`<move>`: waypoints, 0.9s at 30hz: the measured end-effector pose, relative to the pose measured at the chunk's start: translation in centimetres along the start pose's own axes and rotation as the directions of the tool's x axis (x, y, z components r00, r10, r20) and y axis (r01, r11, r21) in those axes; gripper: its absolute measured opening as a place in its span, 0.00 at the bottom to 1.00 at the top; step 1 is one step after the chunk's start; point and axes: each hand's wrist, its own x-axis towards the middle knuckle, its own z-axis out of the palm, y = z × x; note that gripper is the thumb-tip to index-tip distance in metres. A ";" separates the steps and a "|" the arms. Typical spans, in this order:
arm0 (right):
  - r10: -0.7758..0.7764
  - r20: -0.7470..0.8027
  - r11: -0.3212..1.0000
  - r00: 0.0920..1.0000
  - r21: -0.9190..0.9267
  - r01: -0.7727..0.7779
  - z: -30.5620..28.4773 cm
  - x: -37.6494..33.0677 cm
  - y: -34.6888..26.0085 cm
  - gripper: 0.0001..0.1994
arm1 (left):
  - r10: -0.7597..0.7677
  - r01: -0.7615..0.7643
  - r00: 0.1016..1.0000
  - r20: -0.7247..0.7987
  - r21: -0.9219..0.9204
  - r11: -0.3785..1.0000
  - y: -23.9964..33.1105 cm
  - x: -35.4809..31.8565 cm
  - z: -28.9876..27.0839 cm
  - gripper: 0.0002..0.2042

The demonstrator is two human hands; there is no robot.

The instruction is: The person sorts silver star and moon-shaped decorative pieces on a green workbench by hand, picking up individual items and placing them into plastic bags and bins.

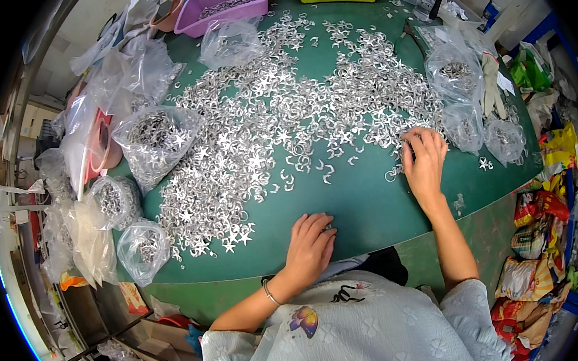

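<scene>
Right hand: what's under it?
Loose silvery metal pieces, some star-shaped, show around the right hand's fingers, with green tabletop beside the wrist; whatever lies directly beneath is covered.

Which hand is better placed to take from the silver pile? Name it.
Likely the right hand: it is at the silver pile, while the left hand lies apart, near the front of the green tabletop.
</scene>
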 end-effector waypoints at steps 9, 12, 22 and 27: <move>-0.256 0.448 0.967 0.857 0.102 0.235 -0.6 -2.2 -3.6 0.31 | -0.002 0.001 1.000 0.028 0.017 1.000 -1.2 -0.8 0.2 0.14; -0.314 0.517 0.942 0.796 0.271 0.196 -2.4 -2.7 -3.2 0.25 | -0.040 0.040 0.999 -0.001 0.009 0.999 -1.0 -1.1 0.2 0.14; -0.262 0.419 0.960 0.869 0.204 0.192 -0.7 -3.5 -5.0 0.27 | -0.072 0.071 0.997 -0.021 -0.019 0.997 -1.1 -1.1 0.5 0.10; -0.265 0.378 0.907 0.887 0.409 0.096 -1.5 -2.8 -3.1 0.24 | -0.078 0.077 0.996 -0.039 -0.031 0.997 -1.1 -1.2 0.4 0.10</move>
